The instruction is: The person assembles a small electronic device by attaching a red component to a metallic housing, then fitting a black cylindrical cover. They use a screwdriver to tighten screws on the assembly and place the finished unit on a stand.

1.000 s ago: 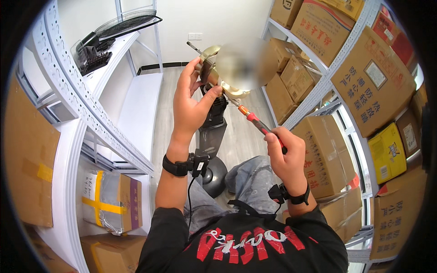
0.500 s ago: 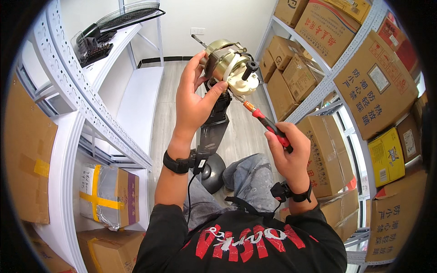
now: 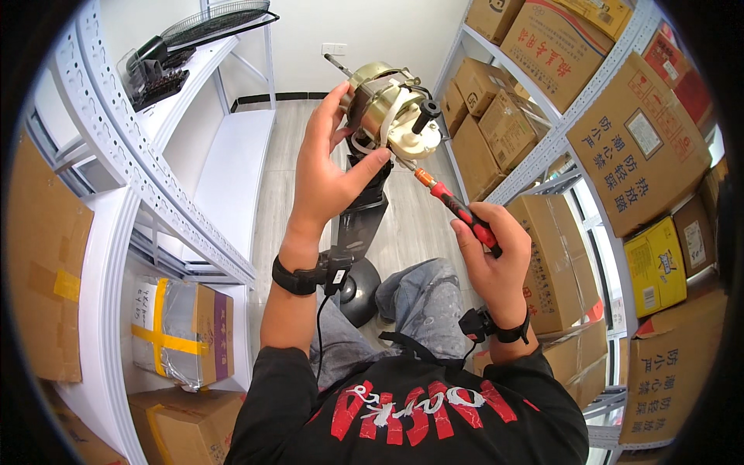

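A brass-coloured fan motor [image 3: 375, 112] with a thin shaft sits atop a black fan stand [image 3: 361, 225]. My left hand [image 3: 329, 159] is wrapped around the motor's left side, thumb toward its underside. On the motor's right end is a cream plastic gearbox [image 3: 415, 138] with a black knob [image 3: 427, 113] sticking up. In my right hand [image 3: 500, 256] I grip a red and black screwdriver [image 3: 463, 213], slanting up and left. Its tip meets the underside of the motor near the gearbox; what it touches there is too small to make out.
White shelving [image 3: 232, 174] stands to the left, holding a black fan grille [image 3: 219, 25] and dark fan parts [image 3: 151, 74]. Cardboard boxes [image 3: 639, 143] fill the right-hand shelves. The stand's round black base [image 3: 358, 294] rests on the floor beside my legs. A taped box [image 3: 182, 329] lies at lower left.
My left thumb has shifted slightly down on the motor. The screwdriver's handle has turned a little in my right hand, its tip staying at about the same place.
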A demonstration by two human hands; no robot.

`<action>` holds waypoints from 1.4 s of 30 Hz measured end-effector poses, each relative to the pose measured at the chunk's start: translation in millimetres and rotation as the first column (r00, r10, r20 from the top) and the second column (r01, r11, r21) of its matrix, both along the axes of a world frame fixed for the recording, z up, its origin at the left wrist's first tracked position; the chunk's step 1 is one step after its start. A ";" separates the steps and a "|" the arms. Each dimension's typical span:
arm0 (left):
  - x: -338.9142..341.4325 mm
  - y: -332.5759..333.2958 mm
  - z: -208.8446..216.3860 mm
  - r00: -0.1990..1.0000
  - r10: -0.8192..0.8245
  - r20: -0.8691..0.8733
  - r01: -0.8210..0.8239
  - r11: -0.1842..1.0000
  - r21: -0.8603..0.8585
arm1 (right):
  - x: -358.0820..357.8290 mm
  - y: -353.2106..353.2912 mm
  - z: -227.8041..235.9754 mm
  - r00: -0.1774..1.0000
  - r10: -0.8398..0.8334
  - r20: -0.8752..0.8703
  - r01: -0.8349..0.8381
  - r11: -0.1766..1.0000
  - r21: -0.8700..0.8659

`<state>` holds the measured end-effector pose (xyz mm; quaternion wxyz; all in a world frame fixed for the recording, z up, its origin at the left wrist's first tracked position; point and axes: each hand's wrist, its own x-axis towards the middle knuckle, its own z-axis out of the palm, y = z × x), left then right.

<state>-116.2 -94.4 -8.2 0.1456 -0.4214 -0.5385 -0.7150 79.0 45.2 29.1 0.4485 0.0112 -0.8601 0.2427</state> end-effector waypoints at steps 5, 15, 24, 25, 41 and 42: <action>-0.7 -1.9 -0.8 0.999 0.031 -0.012 -0.031 0.999 -0.033 | 11.3 9.2 3.4 0.975 0.026 0.222 -0.020 0.999 -0.030; -0.5 -0.5 -2.5 1.000 0.024 0.008 -0.024 0.999 -0.040 | -1.8 2.3 0.2 1.000 0.009 -0.020 -0.009 1.000 -0.007; -0.7 -0.7 -1.7 0.999 0.041 0.006 -0.041 0.998 -0.047 | 5.9 5.1 1.2 0.993 -0.013 0.113 0.010 1.000 0.026; -0.8 -0.1 -2.1 0.999 0.038 0.003 -0.038 0.998 -0.044 | 3.3 5.2 0.3 0.998 0.006 0.070 -0.007 1.000 0.025; -1.7 2.4 -3.0 0.997 0.076 -0.013 -0.077 0.997 -0.003 | 0.9 2.2 3.5 0.997 0.045 0.063 -0.043 0.999 -0.025; -1.5 2.3 -2.8 0.997 0.074 -0.013 -0.074 0.997 -0.001 | 5.0 3.3 7.0 0.991 0.055 0.121 -0.049 0.998 -0.048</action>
